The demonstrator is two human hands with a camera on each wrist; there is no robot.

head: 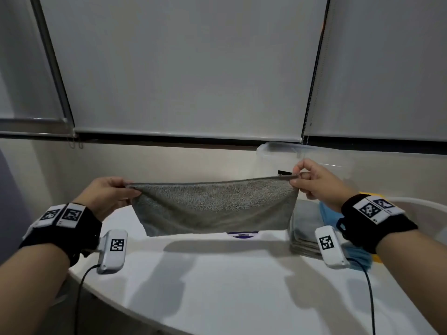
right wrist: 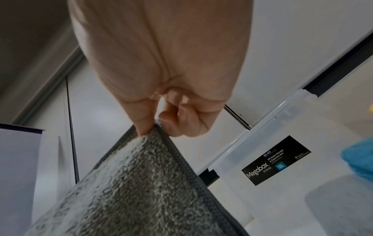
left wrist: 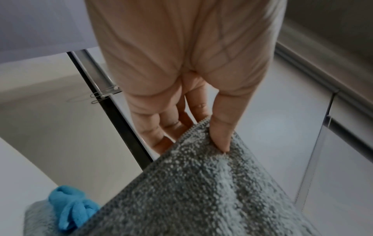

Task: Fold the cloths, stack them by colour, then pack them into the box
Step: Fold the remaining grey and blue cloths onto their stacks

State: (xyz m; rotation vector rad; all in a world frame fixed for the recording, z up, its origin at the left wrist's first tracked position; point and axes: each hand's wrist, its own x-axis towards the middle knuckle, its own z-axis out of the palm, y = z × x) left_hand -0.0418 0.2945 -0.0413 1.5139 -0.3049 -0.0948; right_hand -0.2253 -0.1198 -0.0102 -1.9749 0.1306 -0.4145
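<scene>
Grey cloth (head: 214, 204) stretched between my two hands above the table (head: 217, 286).

My left hand (head: 110, 193) pinches the cloth's left top corner, thumb over the hem; the cloth hangs doubled across to my right hand (head: 316, 183), whose fingers (right wrist: 173, 123) pinch the right corner, just before the clear box (right wrist: 282, 143).

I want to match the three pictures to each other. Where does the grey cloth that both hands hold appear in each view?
Head: grey cloth hangs mid-frame, stretched between left hand and right hand.
Left wrist: lower right, pinched at its corner.
Right wrist: lower centre-left, pinched at its corner.
Shared landmark: blue cloth, also at left wrist's lower left and right wrist's right edge.
</scene>
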